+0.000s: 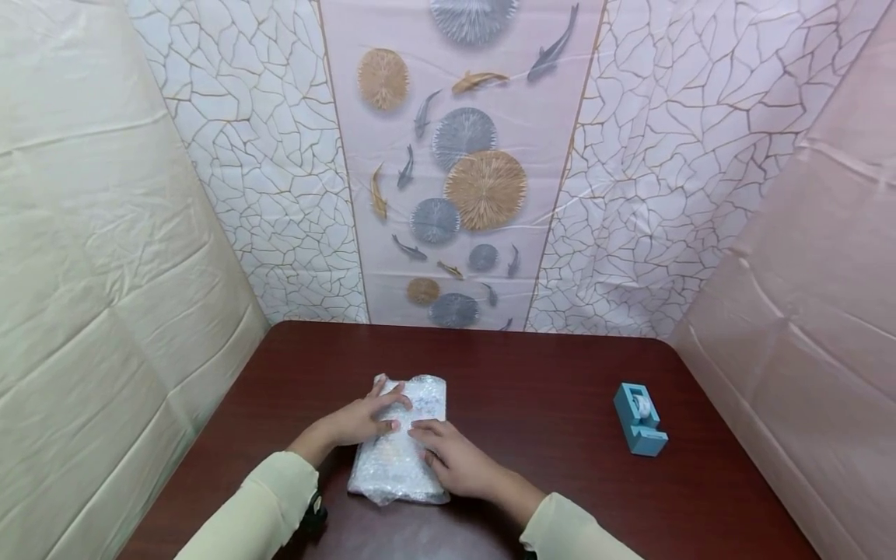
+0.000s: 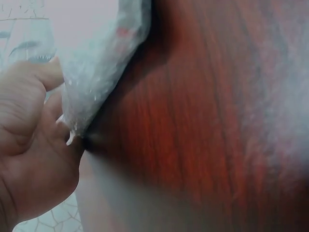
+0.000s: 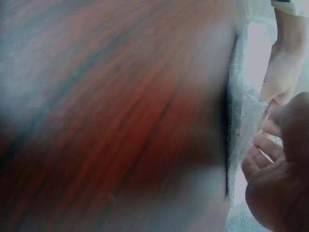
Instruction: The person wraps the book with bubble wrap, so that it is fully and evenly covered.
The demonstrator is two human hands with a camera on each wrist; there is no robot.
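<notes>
A flat rectangular package in clear bubble wrap (image 1: 400,465) lies on the dark red-brown table, its long side pointing away from me. What is inside looks whitish with faint printing; its kind cannot be made out. My left hand (image 1: 355,420) rests on the upper left of the package with fingers spread, the thumb toward the middle. On the right side, my right hand (image 1: 463,460) touches the wrap with loosely bent fingers, fingertips near the left thumb. The left wrist view shows a corner of bubble wrap (image 2: 91,82) beside the left hand (image 2: 41,140).
To the right on the table (image 1: 532,404) stands a light blue tape dispenser (image 1: 640,420) with a roll of tape in it. Patterned sheeting (image 1: 462,233) hangs behind the table, and pale cloth walls (image 1: 805,327) rise at both sides.
</notes>
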